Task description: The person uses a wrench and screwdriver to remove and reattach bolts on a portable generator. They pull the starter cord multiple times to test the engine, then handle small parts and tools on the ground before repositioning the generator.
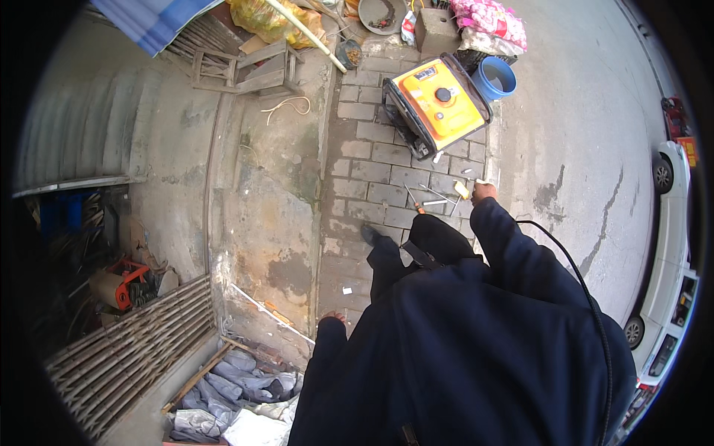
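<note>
My right hand [485, 192] is low over the brick paving, its fingers curled beside a small yellow and white piece [462, 190]. Something pale shows at the fingertips, too small to name. Just left of it lie an orange-handled screwdriver [416, 202], a pale rod-shaped tool [434, 202] and a thin metal T-shaped tool [456, 204]. Ahead stands a yellow generator [439, 102] in a black frame, a black cap on its top. My left hand [333, 317] hangs away from these at my left side, mostly covered by the dark sleeve; its fingers hardly show.
A blue bucket [495, 79] stands right of the generator, with pink-and-white sacks [491, 24] behind it. At far left are a wooden stool [264, 68] and a folding metal gate [134, 357]. A white van [673, 253] is on the road at right.
</note>
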Action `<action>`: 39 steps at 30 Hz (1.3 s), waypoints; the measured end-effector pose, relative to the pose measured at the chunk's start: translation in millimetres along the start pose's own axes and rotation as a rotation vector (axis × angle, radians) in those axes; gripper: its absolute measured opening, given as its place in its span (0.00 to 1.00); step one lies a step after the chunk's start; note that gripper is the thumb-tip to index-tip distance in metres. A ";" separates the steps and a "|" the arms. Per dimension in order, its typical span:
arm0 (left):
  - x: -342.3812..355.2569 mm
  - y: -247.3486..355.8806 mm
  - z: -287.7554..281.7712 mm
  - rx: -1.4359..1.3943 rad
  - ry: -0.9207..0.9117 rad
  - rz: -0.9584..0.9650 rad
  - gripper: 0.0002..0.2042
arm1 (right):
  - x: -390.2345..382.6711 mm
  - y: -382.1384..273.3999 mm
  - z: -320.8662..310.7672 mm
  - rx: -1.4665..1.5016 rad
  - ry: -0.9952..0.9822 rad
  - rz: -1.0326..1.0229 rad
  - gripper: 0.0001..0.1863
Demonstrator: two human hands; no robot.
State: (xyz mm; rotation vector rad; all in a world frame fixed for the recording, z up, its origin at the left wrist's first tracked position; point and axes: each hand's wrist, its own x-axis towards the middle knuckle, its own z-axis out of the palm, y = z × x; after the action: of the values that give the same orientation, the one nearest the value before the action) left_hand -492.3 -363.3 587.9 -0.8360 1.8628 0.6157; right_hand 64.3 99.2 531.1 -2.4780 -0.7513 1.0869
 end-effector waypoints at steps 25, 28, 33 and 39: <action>-111.3 500.3 280.7 0.690 -0.254 0.481 0.15 | 70.1 -267.8 170.2 0.268 0.035 0.174 0.16; -118.2 539.0 312.1 0.724 -0.226 0.469 0.14 | 115.7 -319.5 166.7 -0.503 -0.091 -0.170 0.10; -106.5 595.5 373.0 0.816 -0.227 0.494 0.12 | 155.9 -388.1 157.2 0.301 0.098 -0.045 0.02; -63.6 669.0 510.1 1.013 -0.290 0.519 0.11 | 224.7 -493.6 147.0 0.382 0.043 0.181 0.13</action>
State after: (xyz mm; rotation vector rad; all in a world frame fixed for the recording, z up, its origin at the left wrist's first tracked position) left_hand -699.4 446.9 476.0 0.3859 1.7907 0.0240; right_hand -82.3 641.3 547.4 -2.2610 -0.2755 1.1140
